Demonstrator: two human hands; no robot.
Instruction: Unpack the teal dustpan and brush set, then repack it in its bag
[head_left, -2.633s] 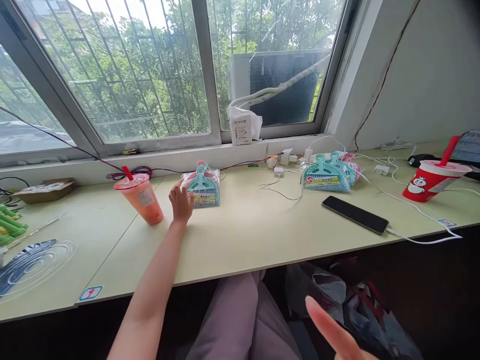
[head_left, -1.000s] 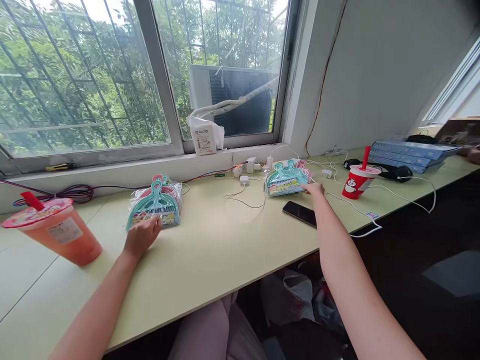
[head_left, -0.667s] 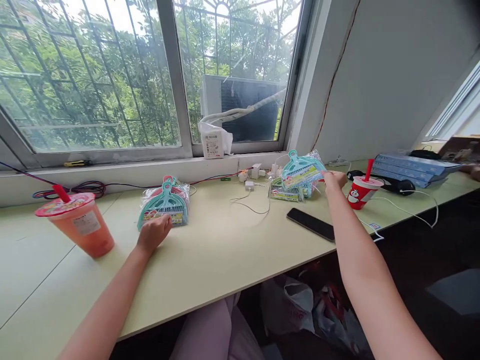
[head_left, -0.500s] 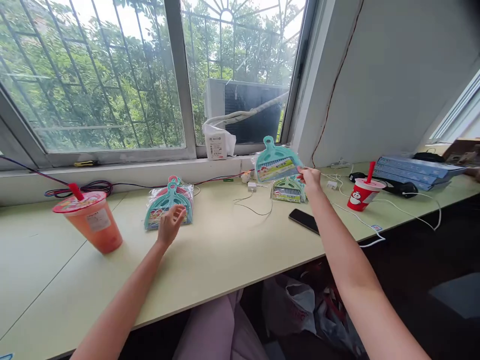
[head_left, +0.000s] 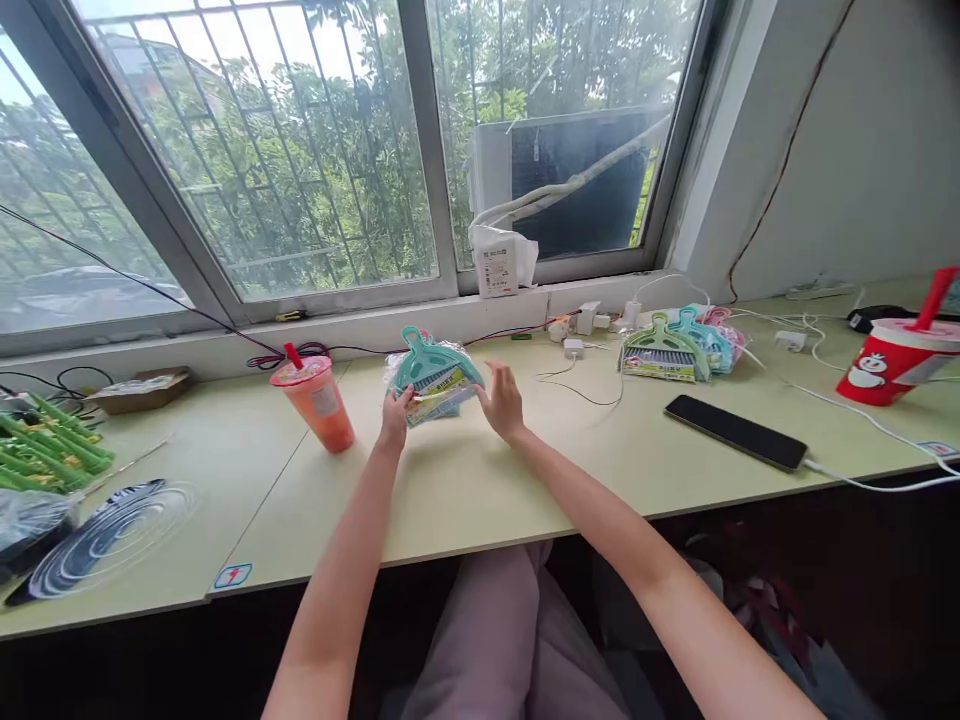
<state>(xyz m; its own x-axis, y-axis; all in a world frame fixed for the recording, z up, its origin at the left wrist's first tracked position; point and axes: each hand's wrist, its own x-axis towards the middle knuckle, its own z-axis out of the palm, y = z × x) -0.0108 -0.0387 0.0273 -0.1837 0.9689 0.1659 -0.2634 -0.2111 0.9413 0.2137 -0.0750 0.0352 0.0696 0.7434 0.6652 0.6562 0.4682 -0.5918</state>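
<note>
Brought leftward, teal dustpan (head_left: 439,384) obscures packs (head_left: 448,411); left hand (head_left: 394,417) grips it, right hand (head_left: 504,402) spread.

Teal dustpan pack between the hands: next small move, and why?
I'd probably ease the teal dustpan pack down onto the wrapped pile behind it. The left hand has its lower left corner, the pack sits tilted and overlaps the pile in view, and the right hand is open by its right edge, perhaps touching, so it could steady that side.
</note>
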